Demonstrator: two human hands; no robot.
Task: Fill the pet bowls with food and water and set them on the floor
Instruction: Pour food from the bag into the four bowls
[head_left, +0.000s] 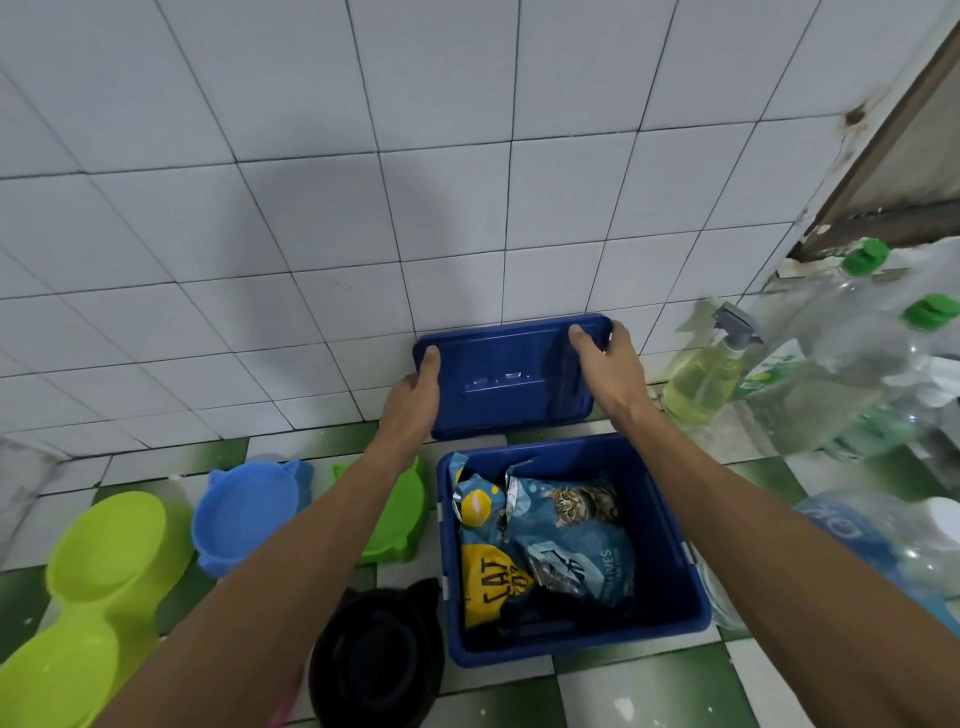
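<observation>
A blue lid (506, 379) leans against the tiled wall. My left hand (413, 397) grips its left edge and my right hand (608, 364) grips its right edge. Below it the open blue bin (670, 566) holds blue cat food bags (563, 525) and a yellow bag (491, 579). On the floor to the left lie a lime double bowl (98, 587), a blue cat-eared bowl (249, 512), a green bowl (400, 514) partly hidden by my left arm, and a black bowl (379, 660).
Clear plastic water bottles with green caps (852, 364) stand at the right beside a spray bottle of yellow liquid (706, 374). Another bottle with a blue label (857, 540) lies near the bin. The floor is green and white checked tile (649, 686).
</observation>
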